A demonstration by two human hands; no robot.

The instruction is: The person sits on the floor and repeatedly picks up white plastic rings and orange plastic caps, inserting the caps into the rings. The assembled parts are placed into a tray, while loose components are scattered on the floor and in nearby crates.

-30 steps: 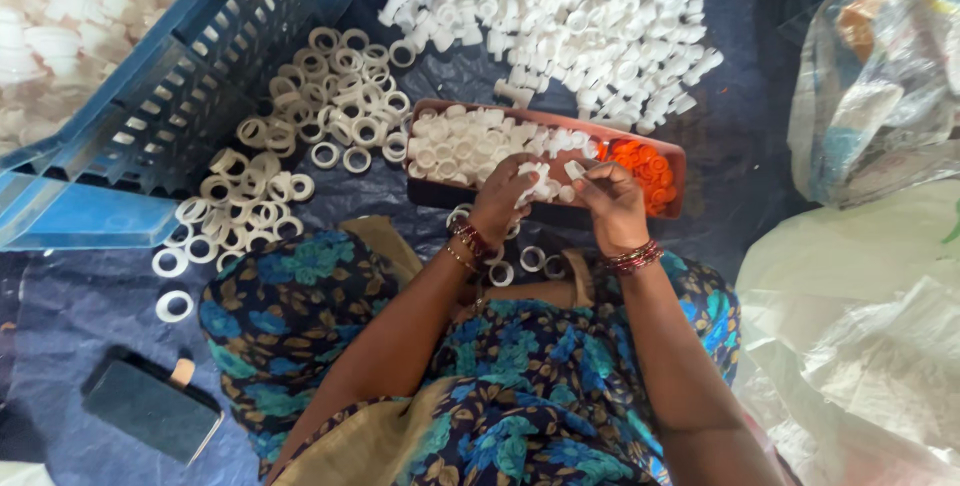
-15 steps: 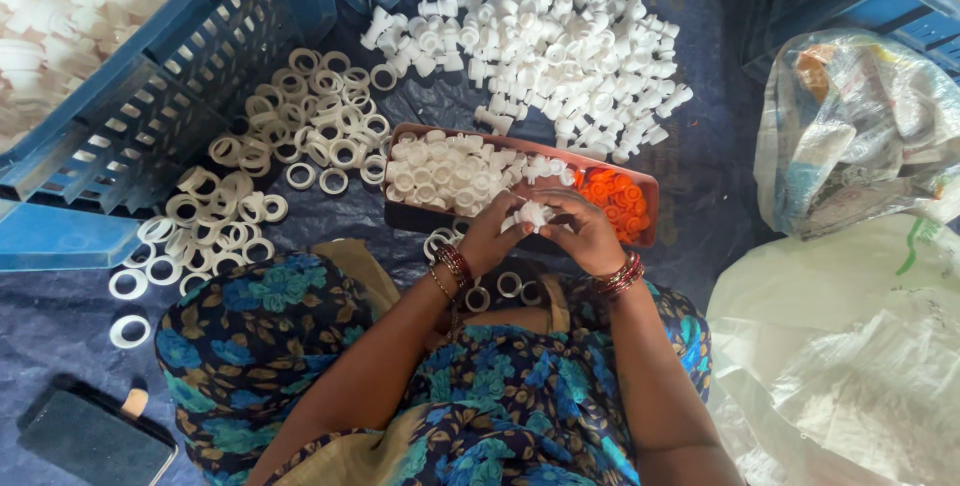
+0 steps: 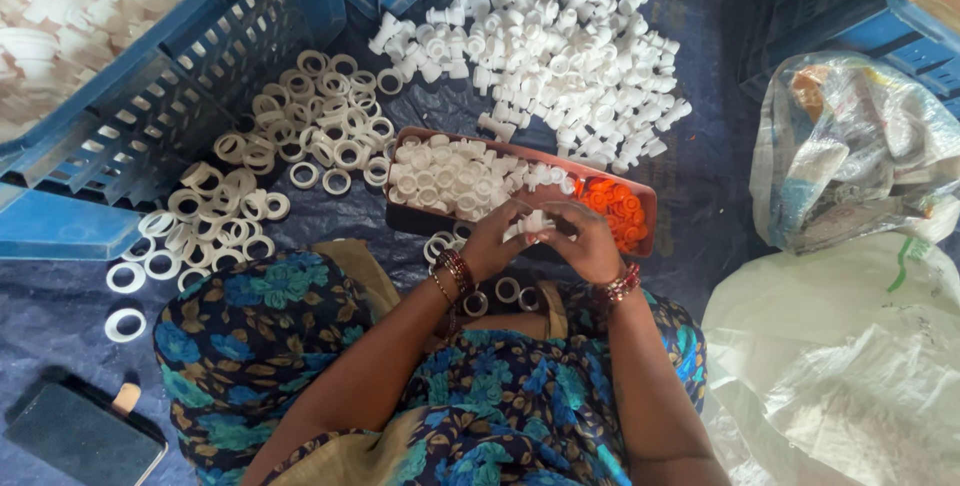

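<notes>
- Since the earlier frames both hands are drawing back from the tray toward the lap, now meeting just in front of its near edge with a white piece between them.
- At far left, a dark phone (image 3: 85, 436) is lying on the blue tarp (image 3: 60, 326), well apart from the hands.
- A blue crate (image 3: 150, 106) is standing at upper left, and white rings (image 3: 290, 156) are spreading out beside it.
- The left hand (image 3: 493, 242) is curling its fingers shut around the white plastic fitting (image 3: 533, 224), pinching it from the left side.
- The white plastic fitting is sitting between the two hands, just in front of the shallow brown tray (image 3: 430, 218), which is holding more white caps and some orange caps (image 3: 612, 211).
- The right hand (image 3: 585, 241) is closing on the same fitting from the right, fingertips pressed against it.
- Judging by its look, the fitting is light, stiff moulded plastic, smooth and a little slippery, not fragile; a fingertip pinch on the wider collar, one hand either end, should be holding it best.
- Beyond the tray a heap of white fittings (image 3: 560, 56) is lying loose.
- At right, clear plastic bags (image 3: 850, 156) are slumping on the tarp.
</notes>
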